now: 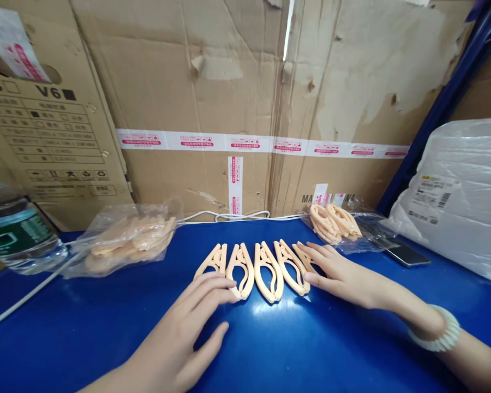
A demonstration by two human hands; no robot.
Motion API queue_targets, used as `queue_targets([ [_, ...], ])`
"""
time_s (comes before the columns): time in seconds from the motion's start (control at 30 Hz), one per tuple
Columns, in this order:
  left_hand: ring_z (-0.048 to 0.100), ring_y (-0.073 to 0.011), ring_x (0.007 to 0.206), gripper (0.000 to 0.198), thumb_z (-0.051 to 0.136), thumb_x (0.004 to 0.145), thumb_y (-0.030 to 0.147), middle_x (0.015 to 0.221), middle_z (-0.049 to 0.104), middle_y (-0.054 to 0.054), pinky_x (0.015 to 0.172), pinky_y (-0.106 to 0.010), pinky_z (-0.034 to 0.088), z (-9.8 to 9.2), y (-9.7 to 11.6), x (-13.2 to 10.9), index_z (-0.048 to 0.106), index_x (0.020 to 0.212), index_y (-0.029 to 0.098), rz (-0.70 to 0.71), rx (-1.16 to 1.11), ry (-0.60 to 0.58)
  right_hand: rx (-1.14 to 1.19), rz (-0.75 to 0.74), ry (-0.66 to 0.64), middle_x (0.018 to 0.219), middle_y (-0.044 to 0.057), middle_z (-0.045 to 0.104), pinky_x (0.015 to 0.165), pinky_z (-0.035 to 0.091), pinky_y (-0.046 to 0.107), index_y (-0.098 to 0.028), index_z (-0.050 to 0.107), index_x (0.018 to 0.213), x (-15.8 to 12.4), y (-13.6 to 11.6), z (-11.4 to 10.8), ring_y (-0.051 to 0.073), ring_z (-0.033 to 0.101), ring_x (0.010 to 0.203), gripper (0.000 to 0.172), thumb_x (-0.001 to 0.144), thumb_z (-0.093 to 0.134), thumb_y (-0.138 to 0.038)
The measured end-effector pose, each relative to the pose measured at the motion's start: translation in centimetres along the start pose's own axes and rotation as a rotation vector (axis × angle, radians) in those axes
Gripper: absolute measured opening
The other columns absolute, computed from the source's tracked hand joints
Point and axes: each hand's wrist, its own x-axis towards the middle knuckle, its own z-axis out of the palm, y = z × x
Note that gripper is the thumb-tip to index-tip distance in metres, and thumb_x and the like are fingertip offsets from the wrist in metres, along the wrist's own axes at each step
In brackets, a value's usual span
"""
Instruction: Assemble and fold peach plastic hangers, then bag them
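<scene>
Several cream folding clothes hangers (260, 273), folded up, lie side by side in a row on the blue table (270, 349). My left hand (184, 333) is at the row's left end, fingers stretched and thumb apart. Its fingers partly cover the leftmost hanger (223, 258), and the fingertips reach the lower end of the second hanger (250, 275). At the other end, my right hand (337, 273) rests with spread fingers over the rightmost hanger (305, 256), hiding much of it. That thumb is by the lower end of the neighbouring hanger (287, 273).
Clear bags of similar hangers lie at left (135, 237) and back right (329, 224). A water bottle (20, 234) stands far left; a phone (409, 254) and a white wrapped package (454, 202) are at right. Cardboard (188, 98) walls the back, with a white cable (241, 216) along it.
</scene>
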Motion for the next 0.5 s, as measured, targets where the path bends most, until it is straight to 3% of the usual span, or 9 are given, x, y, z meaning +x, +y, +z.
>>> queue_targets([
  [0.1,0.046,-0.0305,0.136,0.039,0.054,0.093,0.028,0.144,0.055,-0.007,0.114,-0.053,0.038,0.2,0.0,-0.4,0.056,0.132,0.029,-0.009,0.106,-0.038,-0.004,-0.002,0.0,0.163,0.015,0.016,0.12,0.013,0.059,-0.012,0.018,0.158,-0.9,-1.3,-0.3,0.037,0.007,0.15,0.091,0.092,0.028,-0.075],
  [0.3,0.025,-0.0443,0.146,0.064,0.058,0.09,0.054,0.161,0.029,-0.004,0.107,-0.072,0.031,0.1,1.0,-1.0,0.036,0.149,0.044,-0.129,0.258,-0.215,-0.031,-0.107,0.056,0.165,0.008,0.006,0.112,0.013,0.071,-0.034,0.02,0.157,-2.6,-3.1,1.5,0.041,0.001,0.149,0.076,0.093,0.045,-0.066],
  [0.5,0.016,-0.0464,0.146,0.078,0.062,0.081,0.067,0.161,0.028,-0.011,0.108,-0.072,0.028,0.8,1.1,-0.6,0.033,0.15,0.044,-0.169,0.342,-0.235,-0.123,-0.125,0.022,0.165,0.011,-0.002,0.107,0.008,0.078,-0.042,0.017,0.155,-1.9,-4.3,3.7,0.047,-0.006,0.146,0.082,0.086,0.049,-0.074],
])
